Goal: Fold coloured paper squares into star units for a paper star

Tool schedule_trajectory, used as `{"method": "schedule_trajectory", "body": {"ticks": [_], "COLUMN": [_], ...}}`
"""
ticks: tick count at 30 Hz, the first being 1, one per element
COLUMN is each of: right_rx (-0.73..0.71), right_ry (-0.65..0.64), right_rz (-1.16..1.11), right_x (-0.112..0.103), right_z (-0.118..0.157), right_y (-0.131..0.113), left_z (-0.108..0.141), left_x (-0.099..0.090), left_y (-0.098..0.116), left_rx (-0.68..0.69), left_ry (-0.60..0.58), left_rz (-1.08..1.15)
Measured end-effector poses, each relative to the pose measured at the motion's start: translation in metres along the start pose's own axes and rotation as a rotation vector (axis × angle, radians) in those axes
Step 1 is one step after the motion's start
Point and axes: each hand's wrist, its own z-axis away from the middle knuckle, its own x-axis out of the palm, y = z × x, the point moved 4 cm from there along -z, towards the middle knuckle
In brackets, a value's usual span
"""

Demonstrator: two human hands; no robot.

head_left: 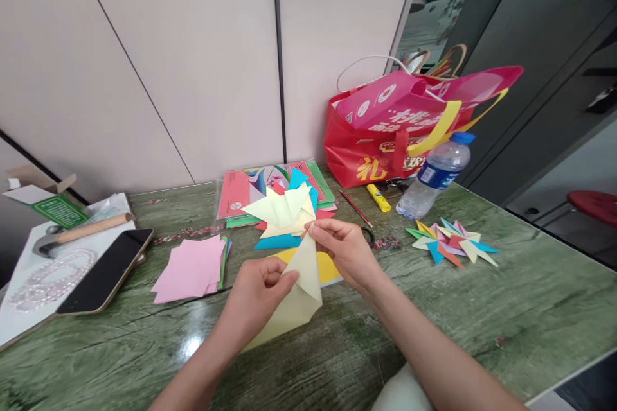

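A pale yellow sheet of paper [304, 273], partly folded to a point at its top, is held above the table between my two hands. My left hand [263, 295] pinches its left side with thumb and fingers. At the upper tip, my right hand [344, 250] grips the paper between thumb and fingertips. Behind the hands lies a pile of folded paper pieces [284, 212] in cream, blue and red. Yellow paper [330, 268] shows beneath the held sheet.
Left are square pink papers [190, 270], a phone [108, 273], a hammer [87, 229] and a bead strand [53, 279]. Right are a glue stick [378, 198], a red pencil [355, 207], a water bottle [436, 173] and folded-paper stars [453, 241]. A red bag [371, 141] stands behind.
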Motion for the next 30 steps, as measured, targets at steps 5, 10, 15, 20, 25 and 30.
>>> {"method": "schedule_trajectory", "body": {"ticks": [5,10,15,20,25,30], "right_rx": [0.008,0.044,0.07,0.085,0.08,0.089], "right_ry": [-0.016,-0.012,-0.011,-0.01,0.005,-0.023], "right_rz": [-0.003,-0.029,-0.073,-0.086,-0.071,-0.012], "right_x": [0.0002,-0.0006,-0.0012,-0.0032,-0.0047,-0.0039], "right_z": [-0.0002,-0.0004,-0.0004,-0.0011,-0.0016,-0.0018], "right_y": [-0.0011,-0.0014,-0.001,0.0018,0.0031,0.0018], "left_z": [-0.0004,-0.0004,-0.0002,-0.0013,-0.0018,-0.002], "left_x": [0.0,0.0002,0.0007,0.0016,0.0021,0.0018], "left_y": [0.0,0.0,-0.0006,-0.0015,-0.0046,-0.0049], "left_rx": [-0.005,-0.011,-0.013,-0.006,-0.015,-0.017], "left_ry": [0.002,-0.001,-0.008,-0.015,-0.034,-0.037], "left_rz": [0.007,0.0,-0.014,-0.037,-0.049,-0.047]}}
